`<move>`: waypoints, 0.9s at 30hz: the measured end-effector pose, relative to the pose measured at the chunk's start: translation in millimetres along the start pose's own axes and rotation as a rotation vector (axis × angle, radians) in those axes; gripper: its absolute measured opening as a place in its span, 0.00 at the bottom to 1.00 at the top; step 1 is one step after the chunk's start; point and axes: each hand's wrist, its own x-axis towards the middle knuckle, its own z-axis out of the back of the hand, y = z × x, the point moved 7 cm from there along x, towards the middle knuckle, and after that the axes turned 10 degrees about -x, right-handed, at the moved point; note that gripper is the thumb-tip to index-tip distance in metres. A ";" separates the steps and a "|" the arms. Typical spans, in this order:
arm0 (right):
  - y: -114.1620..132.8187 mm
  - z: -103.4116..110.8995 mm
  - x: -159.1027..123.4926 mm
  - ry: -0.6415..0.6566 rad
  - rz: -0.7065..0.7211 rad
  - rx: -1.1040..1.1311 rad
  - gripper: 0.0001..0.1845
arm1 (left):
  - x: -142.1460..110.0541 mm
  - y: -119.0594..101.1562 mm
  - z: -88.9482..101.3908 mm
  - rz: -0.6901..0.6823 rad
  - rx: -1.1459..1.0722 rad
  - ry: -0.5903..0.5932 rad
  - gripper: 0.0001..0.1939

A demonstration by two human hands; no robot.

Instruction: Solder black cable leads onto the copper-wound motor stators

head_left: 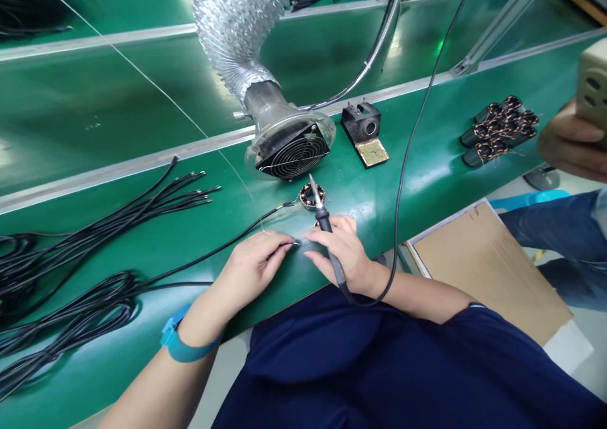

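My right hand (348, 255) grips a soldering iron (334, 252), its tip pointing up and away from me. Below the tip, a round copper-wound stator (306, 204) lies on the green bench, the stripped end of a black cable (246, 228) meeting it. My left hand (253, 268) pinches a thin wire (297, 244) that sticks out toward my right fingers. Another black cable (190, 284) runs under my left hand. A fine silvery strand (165, 94) comes down from the upper left to this hand. Part of another ring shows behind my right fingers.
Beyond the stator stands a fume extractor fan (296, 154) on a foil duct (237, 31). An iron stand with sponge (365, 132) is right of it. Black cables (95, 309) cover the left bench; several stators (497, 129) stand right. Another person's hand (569, 141) holds a phone.
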 end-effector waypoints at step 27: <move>4.5 45.0 -5.9 0.279 -0.390 0.228 0.10 | -3.5 1.5 -2.5 -0.059 -0.004 0.017 0.07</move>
